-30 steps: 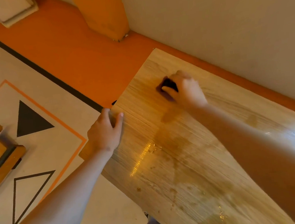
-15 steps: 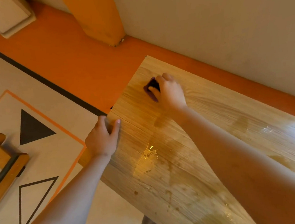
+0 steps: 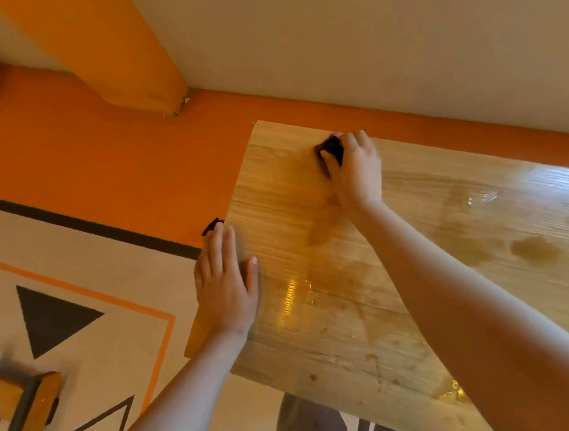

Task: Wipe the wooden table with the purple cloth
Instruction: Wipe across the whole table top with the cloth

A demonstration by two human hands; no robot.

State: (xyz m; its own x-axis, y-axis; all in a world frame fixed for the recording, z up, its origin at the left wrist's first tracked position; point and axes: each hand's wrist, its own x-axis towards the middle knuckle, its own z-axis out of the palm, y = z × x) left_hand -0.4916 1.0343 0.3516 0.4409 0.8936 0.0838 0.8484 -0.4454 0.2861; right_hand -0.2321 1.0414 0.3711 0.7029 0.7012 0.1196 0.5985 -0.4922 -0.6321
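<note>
The wooden table (image 3: 403,291) fills the right half of the view, with wet streaks and brownish stains across it. My right hand (image 3: 356,171) grips the dark purple cloth (image 3: 330,149) near the table's far edge, close to the far left corner; only a small bunched part of the cloth shows past my fingers. My left hand (image 3: 225,285) lies on the table's left edge, fingers straight along the edge and thumb on the top.
An orange floor strip and a pale wall (image 3: 363,36) run behind the table, with an orange pillar (image 3: 114,58) at the back. A patterned rug with dark triangles (image 3: 54,318) lies left. A wooden piece of furniture (image 3: 14,404) stands at the lower left.
My right hand has carried the cloth further along the table towards its far edge. My left hand stays on the left edge, its fingers now straighter. The camera has shifted.
</note>
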